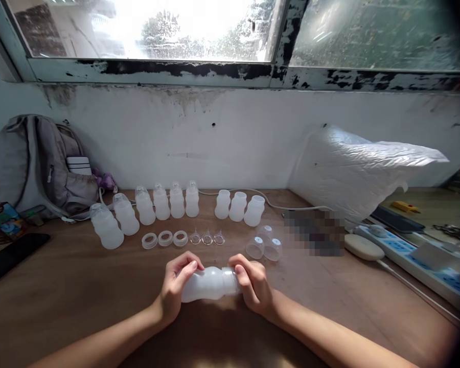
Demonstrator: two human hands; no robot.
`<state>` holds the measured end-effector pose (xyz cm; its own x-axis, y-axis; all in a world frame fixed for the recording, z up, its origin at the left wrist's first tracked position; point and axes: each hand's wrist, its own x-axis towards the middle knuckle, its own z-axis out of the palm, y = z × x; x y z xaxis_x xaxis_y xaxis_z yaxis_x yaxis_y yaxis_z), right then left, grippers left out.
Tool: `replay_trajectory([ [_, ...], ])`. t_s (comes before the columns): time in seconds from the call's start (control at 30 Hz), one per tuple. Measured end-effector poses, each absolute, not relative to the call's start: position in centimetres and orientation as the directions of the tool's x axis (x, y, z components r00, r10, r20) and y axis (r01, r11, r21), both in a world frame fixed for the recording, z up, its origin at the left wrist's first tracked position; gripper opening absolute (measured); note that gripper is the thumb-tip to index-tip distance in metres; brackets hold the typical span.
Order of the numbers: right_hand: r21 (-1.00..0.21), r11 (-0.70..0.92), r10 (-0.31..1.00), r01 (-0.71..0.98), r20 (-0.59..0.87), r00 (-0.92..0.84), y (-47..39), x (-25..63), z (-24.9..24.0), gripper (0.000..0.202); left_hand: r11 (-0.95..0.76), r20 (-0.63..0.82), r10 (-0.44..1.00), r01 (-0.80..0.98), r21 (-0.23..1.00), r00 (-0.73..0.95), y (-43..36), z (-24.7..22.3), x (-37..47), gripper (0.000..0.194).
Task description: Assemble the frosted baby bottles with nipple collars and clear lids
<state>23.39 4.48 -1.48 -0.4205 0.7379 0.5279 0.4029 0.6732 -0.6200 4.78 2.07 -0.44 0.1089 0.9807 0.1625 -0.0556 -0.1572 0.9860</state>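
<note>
A frosted white bottle (210, 284) lies sideways between my hands, above the front of the brown table (314, 317). My left hand (177, 282) is wrapped round its base end. Around the clear cap end on the right, my right hand (253, 283) is closed. Behind them stand several capped bottles (161, 202) in a row and three open bottles (238, 206). Three white rings (165, 238) lie in front of the capped bottles, with three clear nipples (207, 237) beside them. Three clear caps (272, 249) are grouped to the right.
A grey backpack (34, 163) rests at the left, near a black phone (13, 258). On the right are a silvery bag (352, 168), a white oval device (364, 248) with a cable, and a power strip (414, 263). A wall and window stand behind the table.
</note>
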Motion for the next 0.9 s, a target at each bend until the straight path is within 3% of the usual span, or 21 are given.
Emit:
replay_trajectory([
  [0.17, -0.475, 0.83, 0.556, 0.292, 0.75, -0.359, 3.7, 23.1, -1.5, 0.01, -0.307, 0.31, 0.944, -0.041, 0.951, 0.109, 1.0, -0.6, 4.9, 0.026],
  [0.43, -0.402, 0.887, 0.46, 0.228, 0.814, -0.354, 3.6, 22.6, -1.0, 0.008, -0.43, 0.427, 0.895, -0.004, 0.903, 0.132, 0.4, -0.8, 4.8, 0.026],
  [0.7, -0.454, 0.834, 0.543, 0.313, 0.777, -0.319, 3.0, 22.2, -1.0, 0.01, -0.468, 0.467, 0.882, 0.001, 0.884, 0.057, 0.2, -0.7, 4.7, 0.026],
  [0.9, -0.429, 0.728, 0.657, 0.535, 0.66, -0.365, 2.8, 21.6, 0.7, 0.017, -0.265, 0.256, 0.963, -0.121, 0.957, -0.085, 1.6, -0.9, 5.1, 0.025],
])
